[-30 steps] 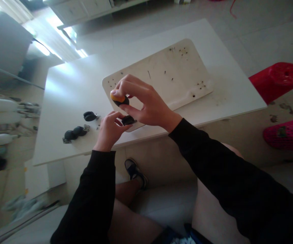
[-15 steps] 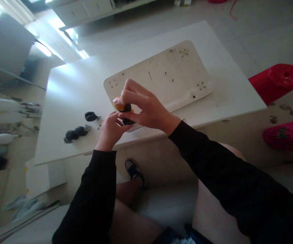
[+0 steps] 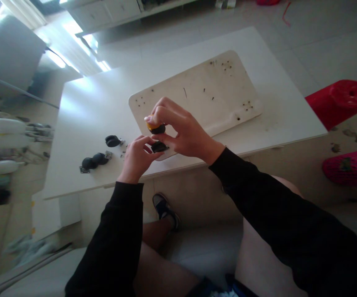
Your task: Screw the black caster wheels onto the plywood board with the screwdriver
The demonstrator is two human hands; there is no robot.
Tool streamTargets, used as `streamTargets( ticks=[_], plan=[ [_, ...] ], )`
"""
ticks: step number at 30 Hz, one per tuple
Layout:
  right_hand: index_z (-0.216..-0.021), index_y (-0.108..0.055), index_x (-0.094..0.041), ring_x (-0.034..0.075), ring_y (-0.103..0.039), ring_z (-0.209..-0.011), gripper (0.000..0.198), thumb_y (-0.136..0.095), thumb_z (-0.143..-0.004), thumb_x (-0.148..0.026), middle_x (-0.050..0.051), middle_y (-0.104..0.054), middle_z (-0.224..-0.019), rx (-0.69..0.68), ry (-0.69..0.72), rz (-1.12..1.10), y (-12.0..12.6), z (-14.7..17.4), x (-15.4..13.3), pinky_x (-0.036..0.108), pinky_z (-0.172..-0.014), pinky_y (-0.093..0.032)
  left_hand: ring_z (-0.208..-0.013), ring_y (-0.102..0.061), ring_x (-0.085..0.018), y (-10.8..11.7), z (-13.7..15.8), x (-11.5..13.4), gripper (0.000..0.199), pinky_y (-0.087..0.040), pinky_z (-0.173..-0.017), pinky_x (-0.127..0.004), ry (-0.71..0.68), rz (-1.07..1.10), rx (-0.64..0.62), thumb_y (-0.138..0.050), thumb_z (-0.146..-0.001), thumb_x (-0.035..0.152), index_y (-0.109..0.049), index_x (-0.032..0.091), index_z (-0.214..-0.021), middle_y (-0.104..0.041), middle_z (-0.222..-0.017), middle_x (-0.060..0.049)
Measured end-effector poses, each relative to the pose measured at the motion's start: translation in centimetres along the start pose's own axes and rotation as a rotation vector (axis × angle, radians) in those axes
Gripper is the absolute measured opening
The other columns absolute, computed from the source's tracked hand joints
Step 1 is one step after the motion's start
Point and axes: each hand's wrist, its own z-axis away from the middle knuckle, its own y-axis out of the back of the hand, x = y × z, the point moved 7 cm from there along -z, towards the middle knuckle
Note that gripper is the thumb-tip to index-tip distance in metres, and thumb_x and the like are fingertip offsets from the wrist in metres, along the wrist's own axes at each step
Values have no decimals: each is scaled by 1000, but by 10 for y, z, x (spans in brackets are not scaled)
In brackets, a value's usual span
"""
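Observation:
My right hand is closed around the yellow and black handle of a screwdriver, which stands roughly upright; its tip is hidden. Directly below it, my left hand pinches a black caster wheel at the near left corner of a pale board with rounded corners. Groups of small holes mark the board's other corners. Two small dark screws lie on its middle, along with a thin dark line.
The board rests on a white table. Left of my left hand lie a black caster and a pair of casters with metal plates. A red plastic-wrapped roll and a pink basket stand beyond the right edge.
My right hand has turned slightly with the screwdriver handle, and more of the caster shows beneath it. The whole view has shifted a little; my left hand keeps its grip.

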Motion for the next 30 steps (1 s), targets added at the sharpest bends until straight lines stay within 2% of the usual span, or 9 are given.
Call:
streamTargets(
  ticks=[4, 8, 12, 16, 20, 23, 26, 30],
  plan=[
    [-111, -72, -29, 20, -66, -105, 22, -70, -89, -31, 6, -73, -116, 15, 25, 2, -2, 1, 5, 34, -92, -60, -60, -63, -15, 0, 0, 0, 26, -51, -61, -30, 5, 5, 2, -95, -68, 20, -71, 22, -79, -71, -80, 1],
    [-126, -68, -29, 19, -70, -120, 40, -63, -89, -19, 5, -75, -134, -65, -9, -64, -5, 4, 2, 30, -101, -61, -63, -65, -14, -2, 0, -1, 24, -50, -61, -29, -2, 42, -22, -91, -70, 23, -70, 21, -80, -72, -88, 0],
    [-127, -69, -29, 19, -70, -123, 35, -55, -98, -16, 6, -75, -128, -107, -36, -6, -5, 5, -2, 33, -105, -62, -63, -65, -14, -3, 0, -1, 21, -51, -64, -30, -12, 28, -32, -90, -72, 22, -72, 21, -82, -72, -88, 1],
    [-131, -68, -31, 18, -68, -117, 34, -63, -98, -22, 5, -73, -126, -66, -46, 98, -3, 6, 3, 32, -102, -62, -63, -64, -14, -2, 1, -1, 24, -51, -66, -31, -6, 15, -18, -93, -72, 21, -74, 21, -86, -72, -85, 1],
    [-139, -61, -27, 19, -69, -129, 44, -54, -98, -14, 6, -72, -140, -17, 117, 32, -3, 9, 2, 37, -112, -61, -65, -66, -14, -4, 1, -2, 23, -51, -66, -32, -10, 28, -36, -92, -73, 22, -73, 21, -86, -73, -92, 0],
    [-139, -59, -25, 19, -70, -127, 39, -51, -102, -16, 7, -73, -135, 21, 207, 32, -1, 11, -1, 39, -111, -61, -66, -66, -15, -5, 1, -3, 24, -51, -67, -33, -9, 17, -36, -93, -74, 24, -71, 20, -84, -72, -92, 0],
    [-136, -62, -24, 19, -70, -118, 38, -55, -101, -15, 5, -72, -126, 54, 168, 91, 1, 13, 0, 37, -102, -63, -66, -66, -15, -4, 1, -4, 26, -51, -68, -33, -6, -7, -37, -94, -74, 26, -70, 20, -84, -73, -91, 0],
    [-142, -59, -28, 16, -71, -115, 44, -63, -99, -23, 3, -70, -133, 138, 35, 92, 8, 13, 10, 30, -95, -66, -67, -66, -16, -5, 2, -5, 26, -51, -69, -34, -3, -36, -46, -94, -75, 28, -71, 21, -86, -73, -91, 0]
  ],
)
